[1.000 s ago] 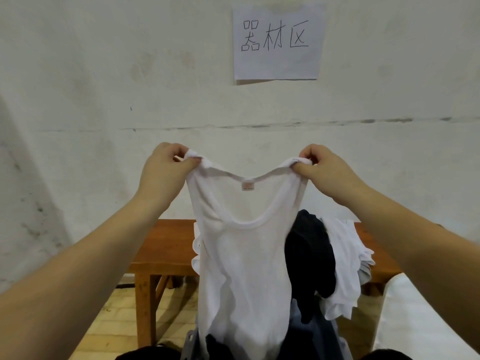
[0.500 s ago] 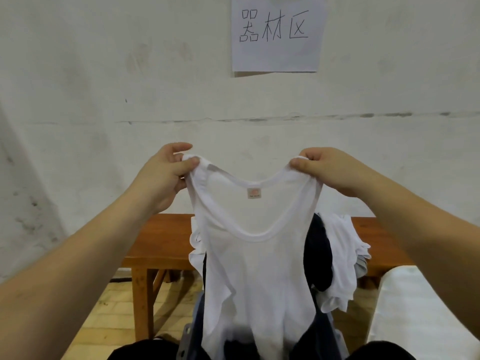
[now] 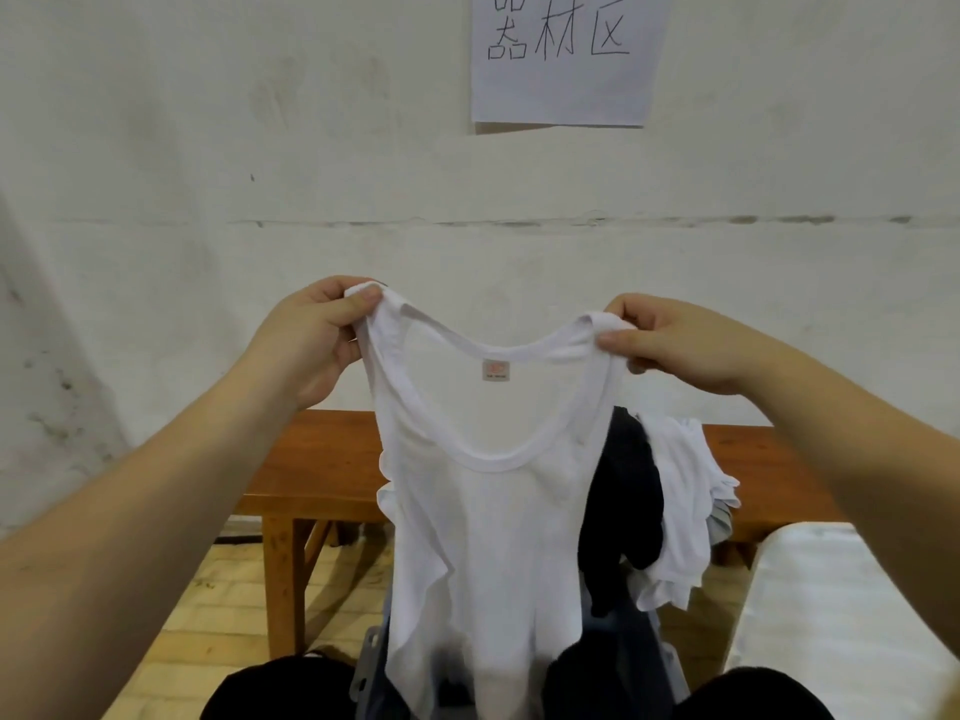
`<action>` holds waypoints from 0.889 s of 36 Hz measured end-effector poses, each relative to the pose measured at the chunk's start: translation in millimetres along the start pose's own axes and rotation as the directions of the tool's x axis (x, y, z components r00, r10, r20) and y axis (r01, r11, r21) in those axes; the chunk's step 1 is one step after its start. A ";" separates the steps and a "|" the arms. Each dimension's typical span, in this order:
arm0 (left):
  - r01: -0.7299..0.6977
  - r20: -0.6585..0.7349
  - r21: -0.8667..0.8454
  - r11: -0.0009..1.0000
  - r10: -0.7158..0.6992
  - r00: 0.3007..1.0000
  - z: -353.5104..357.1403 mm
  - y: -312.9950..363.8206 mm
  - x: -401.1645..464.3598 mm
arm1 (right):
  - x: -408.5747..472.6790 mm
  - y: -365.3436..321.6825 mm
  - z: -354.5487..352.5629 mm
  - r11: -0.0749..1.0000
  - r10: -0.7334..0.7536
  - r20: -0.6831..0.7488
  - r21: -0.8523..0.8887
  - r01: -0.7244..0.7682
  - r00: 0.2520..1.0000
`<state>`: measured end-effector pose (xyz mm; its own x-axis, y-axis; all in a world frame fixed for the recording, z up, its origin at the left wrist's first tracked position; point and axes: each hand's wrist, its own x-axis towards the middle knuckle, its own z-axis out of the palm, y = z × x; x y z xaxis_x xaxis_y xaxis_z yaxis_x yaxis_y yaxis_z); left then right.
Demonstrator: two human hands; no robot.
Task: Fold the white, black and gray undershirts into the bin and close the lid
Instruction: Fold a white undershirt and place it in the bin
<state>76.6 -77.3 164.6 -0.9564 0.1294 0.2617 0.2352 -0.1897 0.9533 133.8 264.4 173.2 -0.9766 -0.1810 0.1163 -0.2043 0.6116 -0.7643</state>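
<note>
The hands have spread the white undershirt's straps wider apart.

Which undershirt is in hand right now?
The white undershirt, held up by its straps: left hand pinches one, right hand the other. The black undershirt and another white garment sit untouched in the pile behind it.

A white wall has a paper sign stuck on it. A brown wooden bench stands on the yellow floor.
</note>
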 end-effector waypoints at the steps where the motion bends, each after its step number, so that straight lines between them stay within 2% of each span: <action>1: -0.004 0.010 0.012 1.000 0.003 1.000 0.3 0.3 -1.0 | -1.5 -3.0 0.3 0.997 -0.024 -0.052 -0.068 0.020 0.998; 2: -0.006 0.018 0.025 1.000 0.005 1.000 0.5 0.4 -1.9 | -3.4 -7.4 1.8 0.994 -0.060 -0.100 -0.100 0.050 0.993; 4: -0.021 0.048 0.077 0.997 0.017 0.999 3.4 1.9 -4.2 | -5.3 -16.0 6.6 0.989 -0.148 -0.190 -0.057 0.140 0.971; 7: -0.060 0.119 0.133 0.989 0.044 0.992 18.0 4.2 -9.7 | -5.4 -34.6 20.8 0.972 -0.231 -0.251 -0.016 0.235 0.940; 11: -0.071 0.225 0.111 0.991 0.045 0.973 47.3 6.2 -15.0 | 7.7 -62.4 44.0 0.963 -0.271 -0.283 -0.064 0.263 0.920; 14: -0.075 0.299 0.167 0.983 0.022 0.954 60.7 3.3 -15.0 | 18.1 -74.2 56.9 0.962 -0.271 -0.277 -0.042 0.270 0.922; 17: -0.078 0.296 0.218 0.973 0.011 0.955 68.4 -0.4 -14.3 | 23.8 -73.1 65.3 0.957 -0.251 -0.275 0.071 0.280 0.928; 21: -0.079 0.255 0.171 0.982 0.034 0.966 68.5 -3.6 -11.3 | 28.3 -41.6 86.2 0.912 -0.196 -0.256 0.307 0.272 0.946; 24: -0.078 0.199 0.142 0.987 0.049 0.979 65.8 -4.4 -8.6 | 24.9 2.2 113.7 0.852 -0.150 -0.086 0.494 0.173 0.985; 25: -0.076 0.177 0.136 0.988 0.051 0.983 64.9 -4.4 -8.0 | 21.5 17.3 123.5 0.879 -0.140 0.021 0.462 0.114 0.990; 26: -0.075 0.163 0.133 0.988 0.053 0.985 64.4 -4.3 -7.2 | 16.9 29.0 132.1 0.935 -0.117 0.144 0.351 0.060 0.983; 28: -0.081 0.149 0.139 0.987 0.060 0.987 63.8 -4.5 -6.4 | 8.6 48.3 147.1 0.999 -0.017 0.348 0.033 0.006 0.938; 30: -0.096 0.129 0.171 0.981 0.074 0.989 62.0 -5.0 -5.5 | 4.5 64.3 156.0 0.986 0.071 0.421 -0.166 0.000 0.904; 32: -0.109 0.102 0.197 0.974 0.090 0.991 58.0 -5.5 -5.1 | 3.4 76.8 159.2 0.973 0.124 0.418 -0.227 -0.028 0.900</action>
<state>90.3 -20.5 166.8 -0.9088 0.2104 0.3603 0.3672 -0.0068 0.9301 125.5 188.1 13.9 -0.8760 -0.4093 -0.2553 -0.1866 0.7756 -0.6031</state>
